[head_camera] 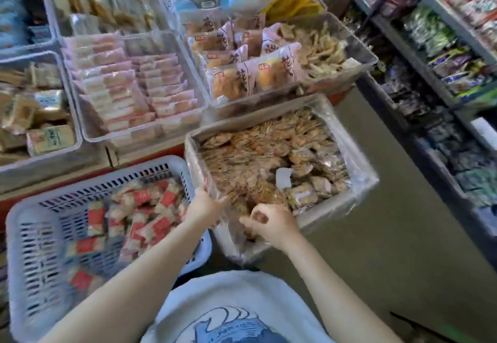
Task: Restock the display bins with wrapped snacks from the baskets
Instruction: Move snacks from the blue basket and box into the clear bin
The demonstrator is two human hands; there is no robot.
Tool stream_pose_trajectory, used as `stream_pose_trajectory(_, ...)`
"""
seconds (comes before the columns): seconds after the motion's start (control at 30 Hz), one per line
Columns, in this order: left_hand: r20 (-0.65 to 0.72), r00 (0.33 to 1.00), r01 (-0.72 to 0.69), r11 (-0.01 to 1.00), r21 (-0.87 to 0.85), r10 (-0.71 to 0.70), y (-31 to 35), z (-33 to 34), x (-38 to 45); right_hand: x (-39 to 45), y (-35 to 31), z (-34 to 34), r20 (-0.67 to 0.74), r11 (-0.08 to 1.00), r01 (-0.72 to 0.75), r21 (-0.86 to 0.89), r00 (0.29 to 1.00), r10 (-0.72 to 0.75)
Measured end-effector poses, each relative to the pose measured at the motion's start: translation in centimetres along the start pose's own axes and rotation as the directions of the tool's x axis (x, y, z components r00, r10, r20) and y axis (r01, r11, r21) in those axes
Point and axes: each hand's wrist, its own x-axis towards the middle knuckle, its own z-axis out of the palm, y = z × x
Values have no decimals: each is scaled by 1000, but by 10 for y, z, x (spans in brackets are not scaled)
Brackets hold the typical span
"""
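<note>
Both hands work the near edge of a plastic-lined cardboard box [357, 154] of brown wrapped snacks [269, 151]: left hand [205, 204] pinches the clear liner aside, right hand [271, 223] curls around packets. Clear display bins [368, 59] sit beyond.

Plastic basket [35, 235] of wrapped snacks [139, 216] at left; lined carton [360, 181] of snack packets [269, 154] just right of it. Display bins [80, 117] behind both. Stocked shelves [443, 74] along right.
</note>
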Motion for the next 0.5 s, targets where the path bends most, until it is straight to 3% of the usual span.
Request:
stream_pose_trajectory(0.1, -131, 991, 3, 996, 88, 9, 1, 12, 4, -8, 28, 15, 192, 929, 214, -301, 968, -160)
stream_pose_trajectory(0.2, -220, 975, 2, 989, 150, 32, 5, 15, 7, -4, 53, 34, 270, 686, 436, -583, 900, -342)
stream_pose_trajectory(0.3, -257, 965, -6, 987, 163, 49, 7, 12, 10, 17, 57, 37, 240, 603, 483, -635, 865, -441)
stream_pose_trajectory(0.5, -316, 947, -7, 989, 150, 55, 6, 12, 17, 33, 53, 37, 209, 569, 514, -642, 831, -515)
